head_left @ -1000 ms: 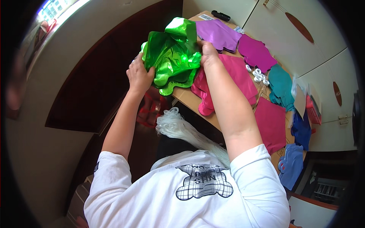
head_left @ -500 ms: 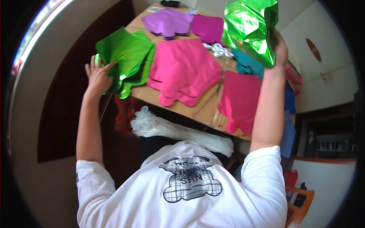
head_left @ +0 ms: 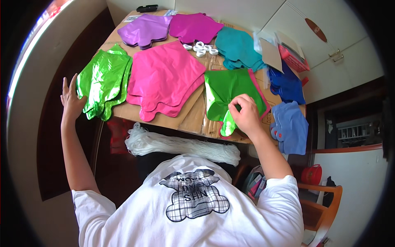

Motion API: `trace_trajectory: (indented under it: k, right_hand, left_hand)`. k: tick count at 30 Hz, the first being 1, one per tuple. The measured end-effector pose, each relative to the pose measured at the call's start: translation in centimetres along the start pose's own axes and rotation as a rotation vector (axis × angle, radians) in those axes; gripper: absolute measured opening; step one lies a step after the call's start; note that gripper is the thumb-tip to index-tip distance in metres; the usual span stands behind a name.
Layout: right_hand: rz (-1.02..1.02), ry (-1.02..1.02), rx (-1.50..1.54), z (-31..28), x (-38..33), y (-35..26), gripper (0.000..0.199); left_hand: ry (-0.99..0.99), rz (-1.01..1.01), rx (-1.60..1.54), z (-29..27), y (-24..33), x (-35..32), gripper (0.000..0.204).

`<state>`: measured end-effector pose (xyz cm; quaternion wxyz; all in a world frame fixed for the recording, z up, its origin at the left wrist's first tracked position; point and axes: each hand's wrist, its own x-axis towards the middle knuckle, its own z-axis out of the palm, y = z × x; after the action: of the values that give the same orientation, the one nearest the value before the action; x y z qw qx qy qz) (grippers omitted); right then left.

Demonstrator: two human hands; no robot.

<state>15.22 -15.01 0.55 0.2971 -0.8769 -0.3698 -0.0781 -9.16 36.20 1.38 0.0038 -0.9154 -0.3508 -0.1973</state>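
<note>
A stack of flat green foil balloons (head_left: 103, 80) lies at the table's left edge. My left hand (head_left: 73, 99) is at its left side, fingers spread, thumb near the foil. On the right, a single green foil balloon (head_left: 247, 84) lies over a pink one, whose edge shows along its right side. My right hand (head_left: 245, 114) has its fingers curled together in a pinch at the green balloon's lower middle, where creases run toward the fingertips. Between the two green places lies a pile of pink foil balloons (head_left: 166, 78).
Purple (head_left: 144, 29), magenta (head_left: 195, 26), teal (head_left: 238, 47), dark blue (head_left: 288, 84) and light blue (head_left: 291, 127) piles ring the cardboard-covered table (head_left: 185, 123). Small white rings (head_left: 200, 49) sit mid-table. A hank of white string (head_left: 181, 146) lies across my lap. A red basket (head_left: 293, 57) stands far right.
My right hand has brought the green balloon down from the air onto the pink one at right. My left hand stays by the green stack, which now lies flatter. The view has shifted.
</note>
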Motion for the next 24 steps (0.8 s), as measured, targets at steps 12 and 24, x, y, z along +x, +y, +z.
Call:
trace_trajectory:
  k: [12,24]
  right_hand:
    - [-0.166,-0.291,0.296,2.6,21.2,-8.7,0.019]
    - [-0.051,-0.22,-0.034,27.7,37.0,-12.6,0.038]
  left_hand:
    - [-0.013,0.196,-0.42,-0.9,5.9,5.0,0.049]
    - [-0.184,0.251,-0.55,4.1,10.8,13.7,0.032]
